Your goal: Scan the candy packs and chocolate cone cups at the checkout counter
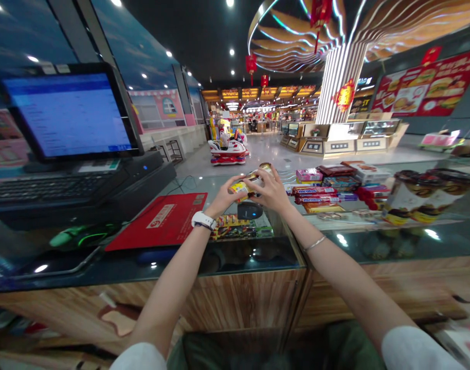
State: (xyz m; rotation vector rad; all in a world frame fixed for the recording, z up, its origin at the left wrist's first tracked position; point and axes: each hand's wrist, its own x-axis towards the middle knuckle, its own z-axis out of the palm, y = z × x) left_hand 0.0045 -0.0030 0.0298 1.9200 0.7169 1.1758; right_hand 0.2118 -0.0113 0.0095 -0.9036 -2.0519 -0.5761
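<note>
A tilted packaged cup with yellow and white print lies between my hands, above the glass counter. My left hand closes around its left end. My right hand grips the other end, fingers bent over its upper side. My fingers cover part of the print. Just below the cup stands a small black device with a blue light. Similar dark-lidded cups stand at the right.
Left of my hands are a red folder, a green-lit mouse, a keyboard and a monitor. To the right lie Mentos rolls and several candy boxes. Small packets show near the counter's front.
</note>
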